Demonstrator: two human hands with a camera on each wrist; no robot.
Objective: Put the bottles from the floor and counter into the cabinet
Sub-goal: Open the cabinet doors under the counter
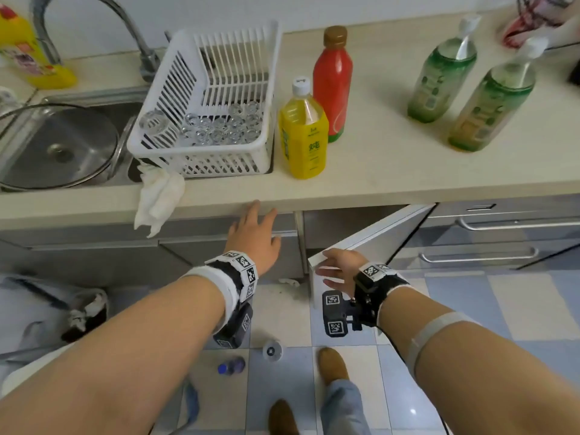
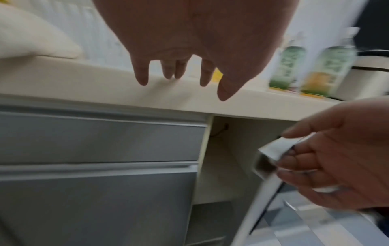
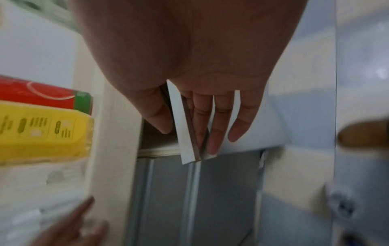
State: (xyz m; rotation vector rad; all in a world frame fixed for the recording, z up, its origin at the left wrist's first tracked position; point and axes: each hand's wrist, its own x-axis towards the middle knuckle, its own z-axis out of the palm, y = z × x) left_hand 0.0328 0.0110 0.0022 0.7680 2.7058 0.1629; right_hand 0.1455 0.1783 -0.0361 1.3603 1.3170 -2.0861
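On the counter stand a yellow bottle, a red bottle and two green bottles. Two small bottles stand on the tiled floor by my feet. The cabinet door hangs partly open. My right hand pinches its top corner, thumb on one side and fingers on the other. My left hand is raised in front of the counter's front edge with fingers spread and holds nothing.
A white dish basket with several glasses sits over the sink, and a white cloth hangs over the counter edge. A pot lid lies in the sink. Drawers with handles are right of the door. A bin bag is on the floor at left.
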